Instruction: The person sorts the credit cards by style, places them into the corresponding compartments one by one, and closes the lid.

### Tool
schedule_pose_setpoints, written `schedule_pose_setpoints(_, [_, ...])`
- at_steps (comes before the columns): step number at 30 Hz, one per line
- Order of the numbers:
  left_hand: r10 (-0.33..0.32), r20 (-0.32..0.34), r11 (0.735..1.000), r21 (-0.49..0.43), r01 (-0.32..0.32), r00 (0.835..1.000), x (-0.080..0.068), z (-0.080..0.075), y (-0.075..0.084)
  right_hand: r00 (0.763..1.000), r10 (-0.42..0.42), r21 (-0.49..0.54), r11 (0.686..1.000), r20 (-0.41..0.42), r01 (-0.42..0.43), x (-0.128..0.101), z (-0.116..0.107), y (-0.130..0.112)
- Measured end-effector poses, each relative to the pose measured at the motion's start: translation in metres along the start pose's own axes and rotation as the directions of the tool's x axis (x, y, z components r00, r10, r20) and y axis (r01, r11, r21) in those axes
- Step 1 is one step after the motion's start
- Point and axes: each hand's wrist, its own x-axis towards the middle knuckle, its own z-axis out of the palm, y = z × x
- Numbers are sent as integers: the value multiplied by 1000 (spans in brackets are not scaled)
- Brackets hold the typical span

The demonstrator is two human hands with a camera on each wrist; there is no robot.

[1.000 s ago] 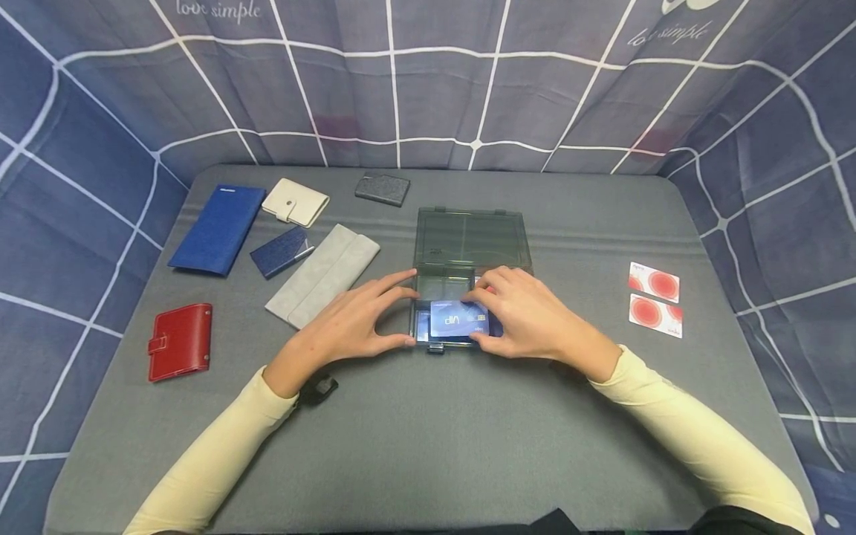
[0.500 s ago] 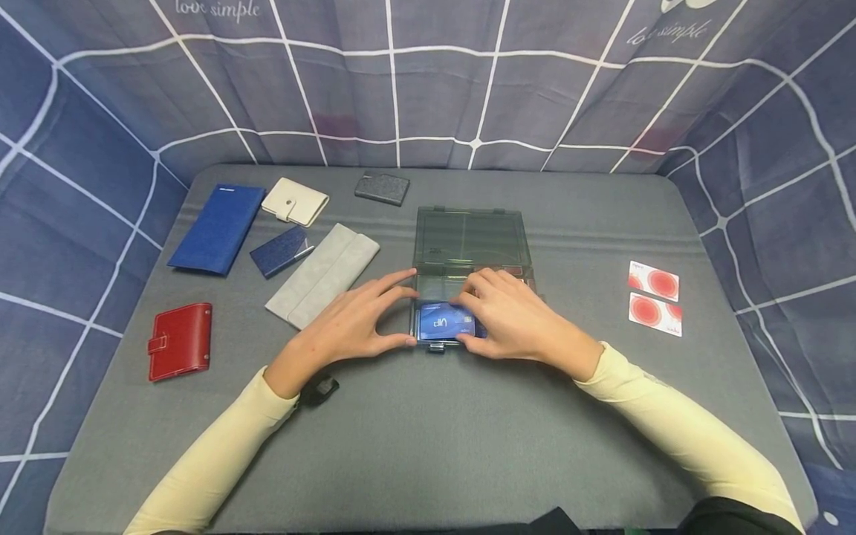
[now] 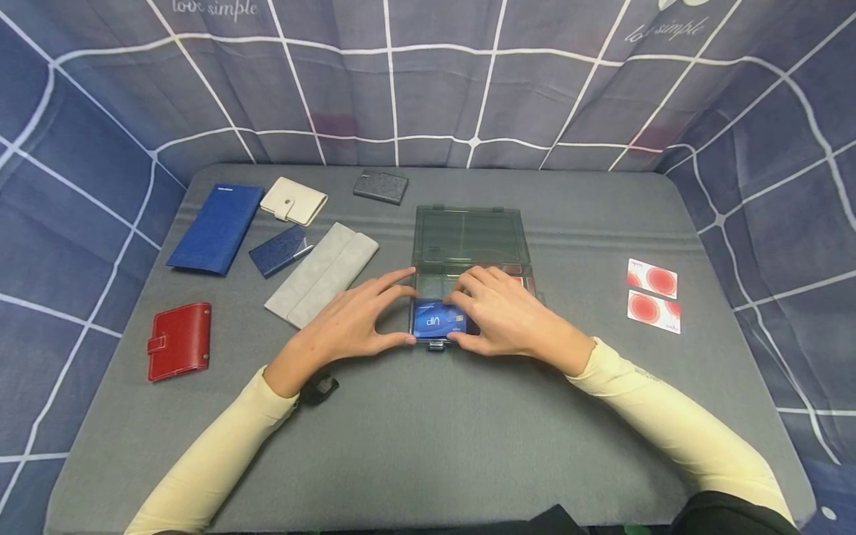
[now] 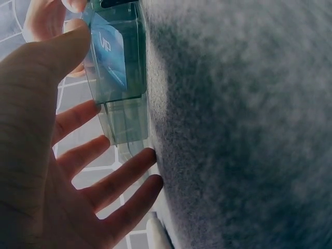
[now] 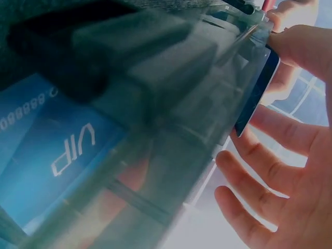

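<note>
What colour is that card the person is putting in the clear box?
The card is blue with white "VIP" lettering, clearest in the head view.

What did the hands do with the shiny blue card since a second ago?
The right hand slid the blue VIP card leftward and down into the front-left compartment of the open, clear grey plastic box, and keeps its fingers on it. The left hand stayed put, steadying the box's left side. The red wallet and the two red-circle cards did not move.
</note>
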Motion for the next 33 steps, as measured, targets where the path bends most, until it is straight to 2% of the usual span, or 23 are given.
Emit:
schedule_pose_setpoints(19, [5,-7,1000,10,-5,1000,1,0,0,999,-15,26,1000,-40,16,-6,5,8])
schedule_pose_setpoints(25, [12,-12,1000,8,-12,1000,1,0,0,996,59,123,991,-71,-50,-22,-4,21])
schedule_pose_setpoints(33, [14,-12,1000,2,-14,1000,0,0,1,974,197,193,966,-112,-173,-60,-16,54])
